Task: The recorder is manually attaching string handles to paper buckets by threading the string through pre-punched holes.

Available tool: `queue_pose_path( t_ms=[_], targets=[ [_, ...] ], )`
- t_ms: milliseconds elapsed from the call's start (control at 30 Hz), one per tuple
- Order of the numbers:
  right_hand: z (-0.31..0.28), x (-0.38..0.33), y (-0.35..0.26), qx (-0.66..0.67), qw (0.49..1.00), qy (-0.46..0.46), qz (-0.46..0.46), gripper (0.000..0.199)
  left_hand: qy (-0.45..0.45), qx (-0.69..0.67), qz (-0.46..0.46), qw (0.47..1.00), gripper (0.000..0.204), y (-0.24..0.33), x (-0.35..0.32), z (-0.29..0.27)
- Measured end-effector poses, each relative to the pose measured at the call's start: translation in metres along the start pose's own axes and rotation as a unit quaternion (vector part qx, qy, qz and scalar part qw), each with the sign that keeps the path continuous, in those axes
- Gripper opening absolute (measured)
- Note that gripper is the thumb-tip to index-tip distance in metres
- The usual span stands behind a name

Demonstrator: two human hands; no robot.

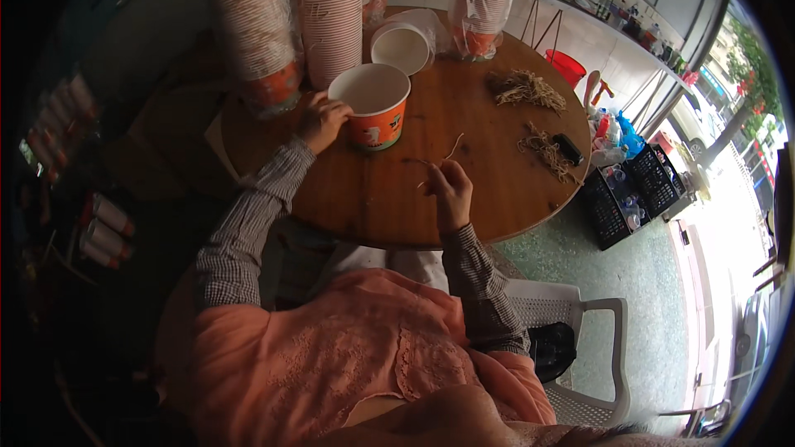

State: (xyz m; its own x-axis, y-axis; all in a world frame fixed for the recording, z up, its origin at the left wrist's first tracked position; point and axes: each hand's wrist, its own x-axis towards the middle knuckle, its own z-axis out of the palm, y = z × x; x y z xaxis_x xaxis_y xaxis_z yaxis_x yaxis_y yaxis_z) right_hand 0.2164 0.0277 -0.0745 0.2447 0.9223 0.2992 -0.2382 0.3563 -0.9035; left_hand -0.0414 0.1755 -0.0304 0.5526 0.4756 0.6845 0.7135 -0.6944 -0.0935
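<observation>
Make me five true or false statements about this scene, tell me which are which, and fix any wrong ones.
1. The left hand touches the orange bucket. True.
2. The bucket lies on its side. False: it stands upright on the wooden table.
3. The right hand has a thin strand in its grip. True.
4. A black crate is up on the table. False: the black crate is down on the floor, past the table's right edge.
5. A bundle of tan strands lies toward the table's right side. True.
</observation>
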Motion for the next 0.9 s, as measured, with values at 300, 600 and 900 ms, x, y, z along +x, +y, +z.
queue_pose_path(
  t_ms=[300,600,900],
  targets=[
    [0.031,-0.031,-0.025,-0.151,0.952,0.023,-0.264,0.01,0.066,-0.369,-0.184,0.909,0.024,0.149,-0.027,-0.067],
    [0.045,-0.053,-0.038,-0.18,0.947,0.008,-0.267,0.008,0.042,-0.382,-0.149,0.911,0.027,0.165,-0.039,-0.097],
    [0.048,-0.058,-0.044,-0.2,0.944,0.0,-0.263,0.009,0.058,-0.369,-0.141,0.917,0.027,0.169,-0.045,-0.1]
  ],
)
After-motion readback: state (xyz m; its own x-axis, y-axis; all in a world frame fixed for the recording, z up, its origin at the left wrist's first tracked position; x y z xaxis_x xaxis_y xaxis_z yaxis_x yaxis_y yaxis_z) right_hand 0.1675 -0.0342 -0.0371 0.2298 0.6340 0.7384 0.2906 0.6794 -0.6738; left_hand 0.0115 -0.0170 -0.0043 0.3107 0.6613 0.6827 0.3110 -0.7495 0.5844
